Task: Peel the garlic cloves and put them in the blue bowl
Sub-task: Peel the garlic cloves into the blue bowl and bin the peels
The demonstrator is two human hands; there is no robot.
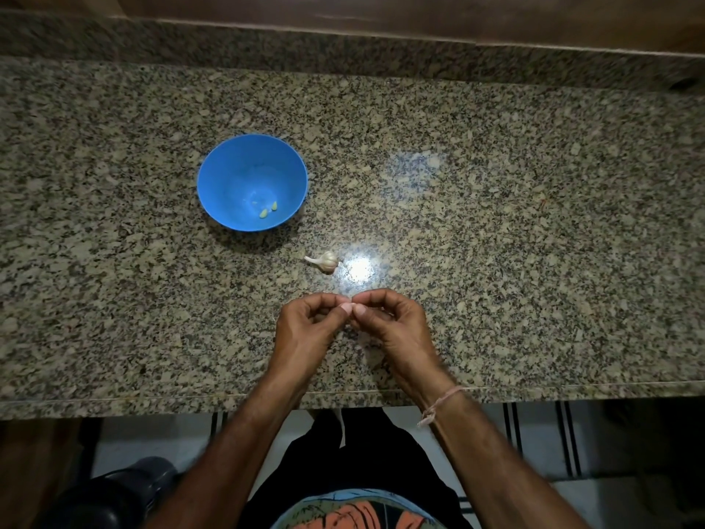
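Garlic cloves (268, 210), two peeled, lie in the blue bowl (229, 173); the garlic bulb (327, 260) sits just nearer. Left hand (305, 330) and right hand (393, 326) curl, fingertips pinched together (contents hidden, likely a clove): nick the skin with a thumbnail, then peel gently.

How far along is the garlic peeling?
Early on, it seems. Done: a couple of peeled cloves lie in the bowl. In hand: the left hand and right hand pinch something tiny between their fingertips, probably a clove, mostly hidden. Left: the bulb on the counter looks largely unpeeled.
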